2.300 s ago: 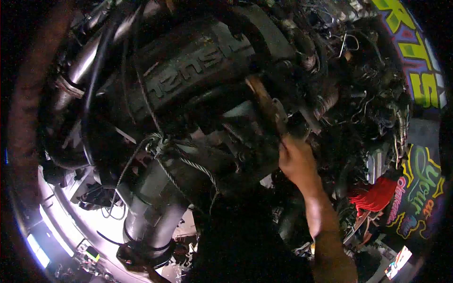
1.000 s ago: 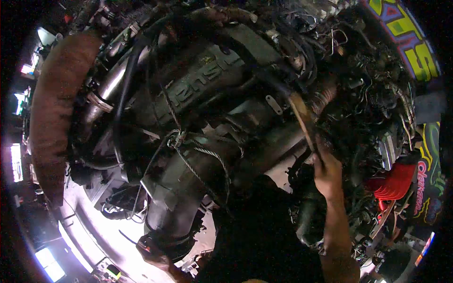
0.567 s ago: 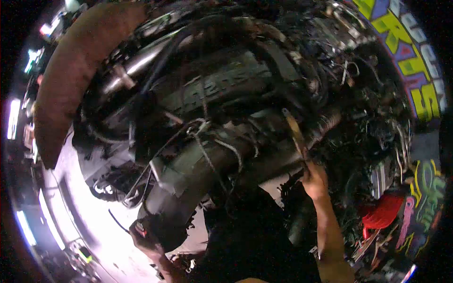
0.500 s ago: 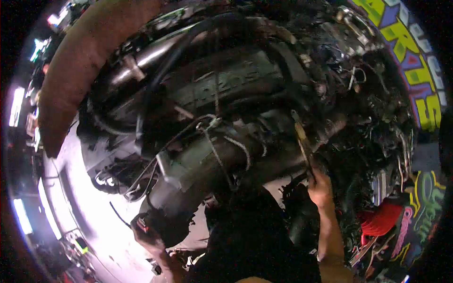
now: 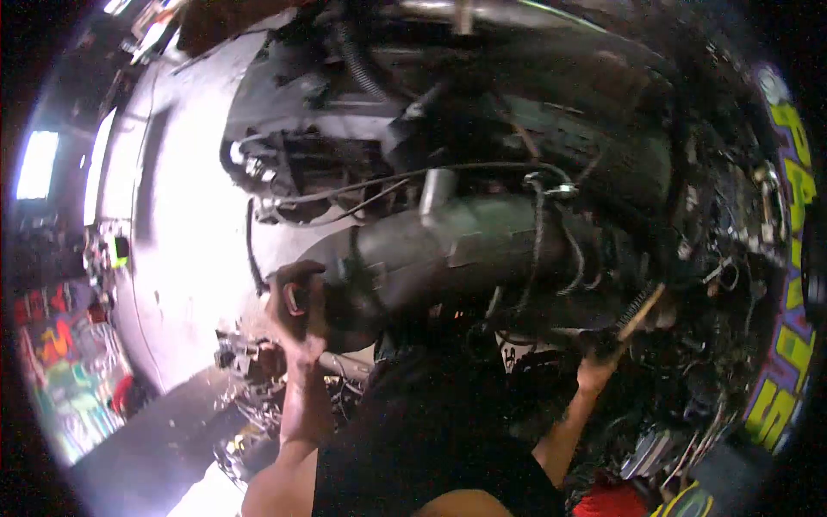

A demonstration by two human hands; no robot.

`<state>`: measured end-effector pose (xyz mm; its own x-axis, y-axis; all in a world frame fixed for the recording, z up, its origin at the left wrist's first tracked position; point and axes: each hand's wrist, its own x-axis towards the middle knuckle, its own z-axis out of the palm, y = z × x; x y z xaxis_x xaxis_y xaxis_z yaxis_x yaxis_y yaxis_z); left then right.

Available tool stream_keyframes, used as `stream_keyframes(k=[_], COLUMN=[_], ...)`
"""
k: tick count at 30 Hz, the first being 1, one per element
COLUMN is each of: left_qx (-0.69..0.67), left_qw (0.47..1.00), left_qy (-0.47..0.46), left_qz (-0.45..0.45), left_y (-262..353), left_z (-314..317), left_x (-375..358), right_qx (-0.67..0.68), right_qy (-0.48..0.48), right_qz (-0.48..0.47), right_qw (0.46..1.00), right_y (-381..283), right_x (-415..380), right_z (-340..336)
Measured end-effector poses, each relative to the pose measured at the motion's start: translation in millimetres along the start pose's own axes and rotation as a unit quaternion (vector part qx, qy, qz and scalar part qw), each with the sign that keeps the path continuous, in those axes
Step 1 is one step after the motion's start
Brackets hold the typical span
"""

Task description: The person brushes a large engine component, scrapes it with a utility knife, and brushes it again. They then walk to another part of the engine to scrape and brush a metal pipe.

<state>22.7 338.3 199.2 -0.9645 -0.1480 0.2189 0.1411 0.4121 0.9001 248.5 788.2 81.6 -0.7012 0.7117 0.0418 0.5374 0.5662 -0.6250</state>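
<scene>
My right hand is closed round the dark end of a wire brush with a wooden back. The brush points up and right, beside the dark machinery. My left hand is curled at the left end of a large grey curved pipe. A small dark object with a reddish edge shows among its fingers; I cannot make out its kind. A thin dark rod or hose rises just beyond that hand. Rope hangs in loops over the pipe.
A dark, greasy engine fills the far side, with a ribbed hose across it. Mixed metal parts lie lower left. A red item sits lower right, near a painted sign. Bright floor extends left.
The view has swung, shifting the engine and pipe up and to the right. My left hand has risen towards the pipe's end. The wire brush now tilts right, its bristles showing.
</scene>
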Motion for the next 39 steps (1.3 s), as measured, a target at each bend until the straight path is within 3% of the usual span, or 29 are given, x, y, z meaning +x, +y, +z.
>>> stream_keyframes(k=[2, 5, 8, 11, 12, 13, 14, 16, 17, 18, 20, 22, 24, 25, 27, 28, 30, 32, 36, 38, 39], left_qx=[-0.013, 0.0, -0.007, -0.027, -0.045, -0.07, -0.07, -0.08, -0.067, -0.07, -0.1, -0.101, -0.111, -0.116, -0.168, -0.178, -0.17, -0.204, -0.273, -0.307, -0.309], left_qw=[1.0, 0.999, 0.999, 0.999, 0.998, 0.995, 0.995, 0.996, 0.996, 0.996, 0.995, 0.994, 0.992, 0.991, 0.981, 0.978, 0.983, 0.973, 0.931, 0.937, 0.936], left_qy=[0.002, -0.047, -0.041, -0.042, -0.043, -0.032, -0.035, 0.018, 0.029, 0.019, -0.009, -0.02, -0.005, -0.01, -0.047, -0.049, -0.062, -0.076, -0.127, -0.126, -0.121], left_qz=[-0.003, -0.006, 0.027, 0.016, -0.002, 0.059, 0.065, 0.041, 0.056, 0.055, -0.01, -0.038, -0.059, -0.063, -0.089, -0.091, -0.038, -0.078, -0.205, -0.114, -0.117], left_y=[8, 10, 8, 12, 13, 13, 13, 10, 8, 10, 15, 8, 1, -1, -2, -5, -14, -26, -39, -45, -46], left_z=[2, -8, -3, -5, -4, -1, 0, 3, 4, 3, 0, -3, -6, -11, -23, -27, -33, -36, -42, -40, -41], left_x=[5, 5, 6, 4, 5, 7, 6, 6, 5, 5, 4, 8, 11, 13, 21, 27, 36, 41, 39, 49, 52], right_qx=[0.041, 0.006, 0.059, 0.131, 0.1, 0.085, 0.07, 0.032, 0.03, 0.145, 0.255, 0.069, -0.08, -0.011, -0.016, -0.09, -0.057, -0.063, -0.132, -0.163, -0.121], right_qy=[-0.003, 0.04, 0.039, -0.01, -0.004, 0.001, 0.006, 0.101, 0.105, 0.076, 0.055, 0.097, 0.132, 0.044, -0.052, -0.061, -0.107, -0.158, -0.147, -0.13, -0.107], right_qz=[0.042, -0.011, -0.021, 0.003, 0.056, 0.084, 0.113, -0.082, -0.074, 0.038, 0.141, -0.02, -0.146, -0.083, -0.123, -0.223, -0.289, -0.234, -0.208, -0.2, -0.143], right_qw=[0.998, 0.999, 0.997, 0.991, 0.993, 0.993, 0.991, 0.991, 0.991, 0.986, 0.955, 0.993, 0.977, 0.996, 0.991, 0.969, 0.95, 0.957, 0.958, 0.958, 0.976], right_y=[7, 8, 3, 27, 26, 29, 31, 34, 36, 33, 3, -36, -51, -95, -168, -195, -234, -261, -313, -325, -322], right_x=[2, 4, 5, 8, 6, 6, 7, 11, 9, 8, 9, -6, -22, -35, -57, -66, -75, -65, -38, -53, -83], right_z=[7, 12, 11, 13, 16, 16, 16, 17, 10, -2, -28, -42, -49, -52, -44, -33, -4, 36, 52, 52, 42])
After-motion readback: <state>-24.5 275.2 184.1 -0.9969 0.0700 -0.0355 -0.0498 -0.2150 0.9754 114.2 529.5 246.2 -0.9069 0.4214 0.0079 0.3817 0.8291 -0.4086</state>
